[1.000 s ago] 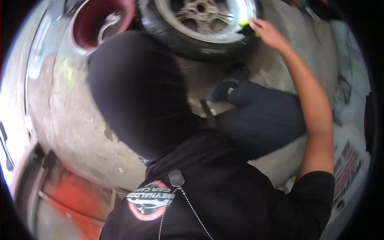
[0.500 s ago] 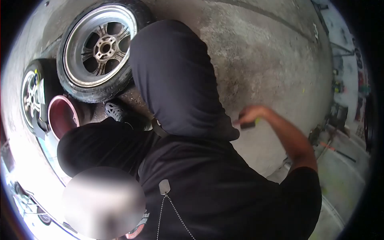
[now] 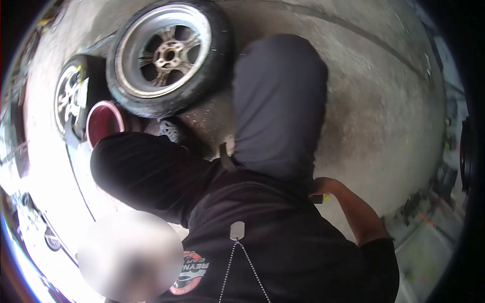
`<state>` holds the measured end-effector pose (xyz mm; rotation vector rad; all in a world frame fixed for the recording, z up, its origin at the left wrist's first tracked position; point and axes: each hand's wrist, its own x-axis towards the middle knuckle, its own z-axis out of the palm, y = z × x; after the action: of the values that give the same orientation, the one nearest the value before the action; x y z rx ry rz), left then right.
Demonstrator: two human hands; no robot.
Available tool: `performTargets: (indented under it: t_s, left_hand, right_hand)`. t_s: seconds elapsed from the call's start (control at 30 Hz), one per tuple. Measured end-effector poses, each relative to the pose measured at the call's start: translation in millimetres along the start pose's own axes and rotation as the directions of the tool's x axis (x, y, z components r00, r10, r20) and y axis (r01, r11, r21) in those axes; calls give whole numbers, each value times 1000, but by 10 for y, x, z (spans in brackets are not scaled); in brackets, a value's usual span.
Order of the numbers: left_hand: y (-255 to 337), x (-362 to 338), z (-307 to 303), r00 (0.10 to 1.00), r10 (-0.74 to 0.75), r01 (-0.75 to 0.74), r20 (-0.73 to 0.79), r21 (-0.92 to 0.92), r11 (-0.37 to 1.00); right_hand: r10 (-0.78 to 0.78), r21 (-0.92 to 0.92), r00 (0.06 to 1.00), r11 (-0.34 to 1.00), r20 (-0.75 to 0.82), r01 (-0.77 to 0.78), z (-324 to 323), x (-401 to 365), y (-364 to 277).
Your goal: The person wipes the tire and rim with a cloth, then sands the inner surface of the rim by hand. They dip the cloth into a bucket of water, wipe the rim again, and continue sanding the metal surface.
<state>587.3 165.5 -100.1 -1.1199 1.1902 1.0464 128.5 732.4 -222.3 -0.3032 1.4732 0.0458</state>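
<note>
My right hand (image 3: 325, 187) is beside my right hip, against the dark trousers (image 3: 280, 101). Its fingers are closed around a small dark block-like object (image 3: 316, 199) with a yellow-green bit showing beside it. The object's kind cannot be made out, as my thigh and fingers partly cover it. My left hand is out of view. In front of my knees a car wheel (image 3: 129, 76) with a silver alloy rim and black tyre rests on the floor.
A second alloy wheel (image 3: 66, 98) stands at the left, beside a dark red bucket (image 3: 119, 113). My shoe (image 3: 170, 132) is between the bucket and the large wheel. Grey concrete floor (image 3: 384, 101) spreads to the right. Blurred items line the right edge.
My right hand has moved back from beside the knee to my hip, still holding the dark object. The view has shifted, so the wheels and bucket appear farther right.
</note>
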Motion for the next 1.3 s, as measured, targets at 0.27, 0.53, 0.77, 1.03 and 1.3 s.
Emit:
performTargets:
  t_s: [0.27,0.53,0.77,1.03,1.3]
  left_hand:
    - [-292,273,566,985,56,-54,164,-16,998]
    - [-325,778,1149,830,140,-170,540,6,985]
    - [-29,1383,342,653,556,-666,514,41,745]
    - [2357,265,-2216,516,590,-751,-621,3,660]
    - [4667,790,-3018,-177,835,-876,-520,471,107]
  right_hand:
    - [127,243,845,970,-519,3,-1050,-188,93]
    - [-23,-5,764,1000,-645,26,-1839,-552,-138]
    - [20,118,565,983,-825,138,-3716,-957,-540]
    - [-552,-546,236,832,-800,98,-5177,-768,-3264]
    - [-689,-621,624,682,-368,386,-3484,1031,-4927]
